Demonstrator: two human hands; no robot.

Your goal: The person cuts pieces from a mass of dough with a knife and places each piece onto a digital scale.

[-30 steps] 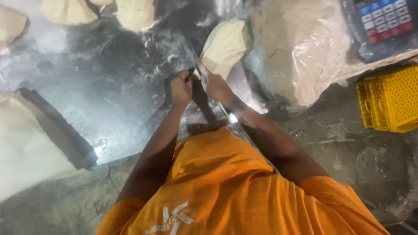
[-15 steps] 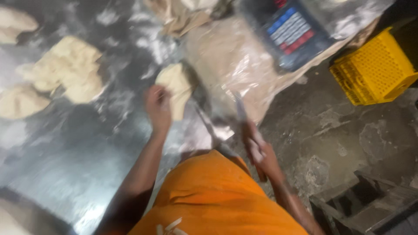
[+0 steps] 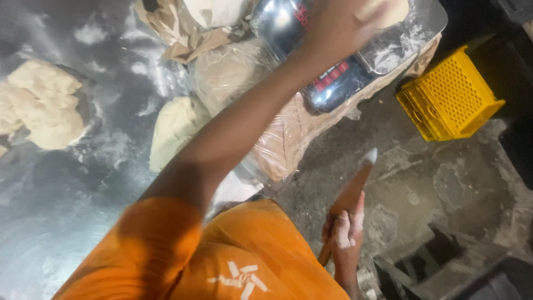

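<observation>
My left arm reaches across the floured metal table [image 3: 66,222] to a digital scale [image 3: 333,83] at the top. My left hand [image 3: 341,22] is over the scale's metal pan [image 3: 405,39] and closed around a pale dough piece [image 3: 386,10], partly cut off by the frame edge. My right hand [image 3: 344,233], dusted with flour, hangs low beside the table over the floor and grips a knife [image 3: 352,189] with its blade pointing up. A cut lump of dough [image 3: 175,128] lies on the table under my left arm.
A pile of dough lumps [image 3: 41,105] sits at the table's left. Plastic-covered dough [image 3: 283,144] lies under the scale, a crumpled brown paper bag [image 3: 183,33] behind it. A yellow perforated crate [image 3: 449,94] stands on the rough concrete floor [image 3: 455,183] at right.
My left hand left the dough lump on the table and reached up to the scale with a dough piece. My right hand dropped lower with the knife. The view shifted right.
</observation>
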